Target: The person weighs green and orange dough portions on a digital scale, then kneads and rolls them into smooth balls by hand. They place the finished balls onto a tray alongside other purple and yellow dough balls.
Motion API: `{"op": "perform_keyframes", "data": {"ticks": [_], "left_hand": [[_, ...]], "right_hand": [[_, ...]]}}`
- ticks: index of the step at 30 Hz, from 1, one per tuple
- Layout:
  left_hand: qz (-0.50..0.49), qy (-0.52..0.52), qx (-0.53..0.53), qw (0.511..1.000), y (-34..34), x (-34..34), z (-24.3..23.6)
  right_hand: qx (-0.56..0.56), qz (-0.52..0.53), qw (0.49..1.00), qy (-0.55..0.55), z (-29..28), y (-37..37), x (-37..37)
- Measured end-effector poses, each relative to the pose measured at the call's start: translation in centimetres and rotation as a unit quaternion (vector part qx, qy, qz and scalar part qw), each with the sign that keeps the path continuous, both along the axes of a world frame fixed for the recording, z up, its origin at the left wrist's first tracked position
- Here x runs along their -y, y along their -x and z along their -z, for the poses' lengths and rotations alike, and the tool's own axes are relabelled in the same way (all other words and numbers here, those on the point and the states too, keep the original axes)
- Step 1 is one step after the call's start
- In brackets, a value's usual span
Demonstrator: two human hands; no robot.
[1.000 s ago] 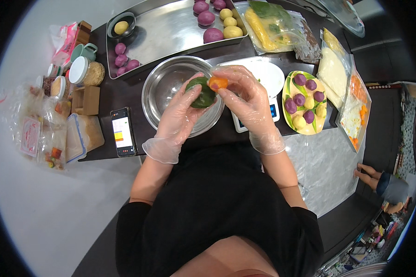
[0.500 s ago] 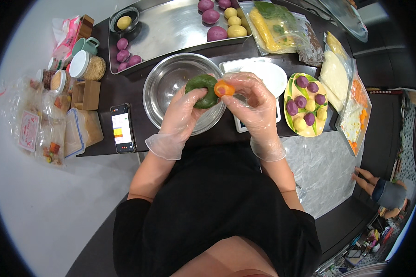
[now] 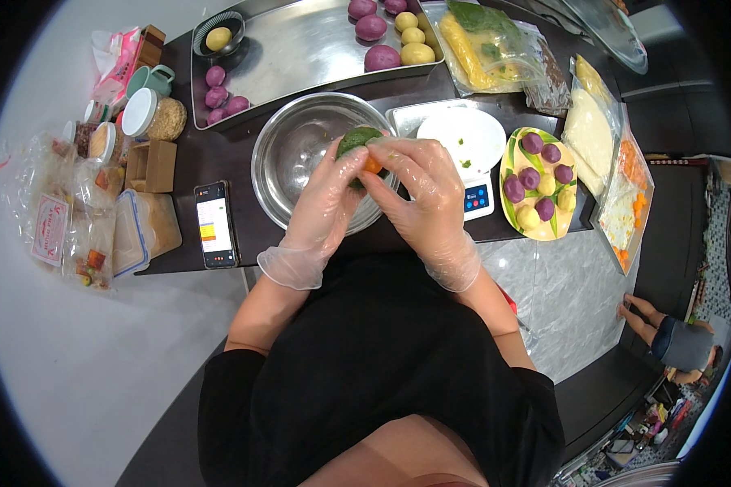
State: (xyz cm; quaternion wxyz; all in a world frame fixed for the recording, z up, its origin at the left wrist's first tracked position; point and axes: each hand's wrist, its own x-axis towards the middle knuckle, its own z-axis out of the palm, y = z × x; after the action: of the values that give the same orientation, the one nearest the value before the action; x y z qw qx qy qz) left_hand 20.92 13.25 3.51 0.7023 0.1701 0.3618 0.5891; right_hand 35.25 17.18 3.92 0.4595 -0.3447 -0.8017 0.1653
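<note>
Both gloved hands meet over the steel bowl. My left hand is closed round a piece of dark green dough, held up over the bowl. My right hand has its fingertips closed on an orange ball that sits against the green dough, partly hidden by my fingers. Just right of the bowl is a white scale with a round plate bearing green bits. A leaf-patterned plate holds several purple and yellow balls.
A steel tray with dough balls stands behind. Jars, bags, a plastic box and a phone are left. Filled bags and another tray are right. Another person is at the far right.
My right hand has moved left and inward, bringing the orange ball onto the green dough, so less of both shows. More of the scale and its plate is uncovered.
</note>
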Motion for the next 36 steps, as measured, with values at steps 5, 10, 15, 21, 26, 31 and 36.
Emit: {"op": "perform_keyframes", "data": {"ticks": [5,10,15,21,26,31,36], "left_hand": [[0.009,0.010,-0.034,0.999,-0.2,0.3,-0.3],[0.028,-0.001,-0.035,0.999,0.0,0.0,-0.3],[0.106,-0.007,0.110,0.988,1.4,-0.6,-1.2],[0.181,-0.013,0.030,0.983,1.4,-0.2,-1.2],[0.189,0.004,0.031,0.982,0.8,0.2,-2.9],[0.209,-0.003,0.016,0.978,0.9,0.3,-3.0],[0.207,0.030,0.003,0.978,0.7,0.4,-3.7]], "right_hand": [[0.016,0.013,1.000,0.006,0.1,0.0,0.0],[0.017,0.001,1.000,0.009,0.3,-0.3,-0.6],[-0.023,-0.066,0.978,0.194,-1.1,-2.9,-1.2],[0.036,-0.134,0.971,0.195,-0.5,-3.2,-1.4],[-0.004,-0.143,0.976,0.164,-1.3,-2.8,-1.1],[0.040,-0.128,0.987,0.088,-1.1,-2.8,-1.4],[0.034,-0.132,0.988,0.076,-0.7,-2.3,-1.4]]}}
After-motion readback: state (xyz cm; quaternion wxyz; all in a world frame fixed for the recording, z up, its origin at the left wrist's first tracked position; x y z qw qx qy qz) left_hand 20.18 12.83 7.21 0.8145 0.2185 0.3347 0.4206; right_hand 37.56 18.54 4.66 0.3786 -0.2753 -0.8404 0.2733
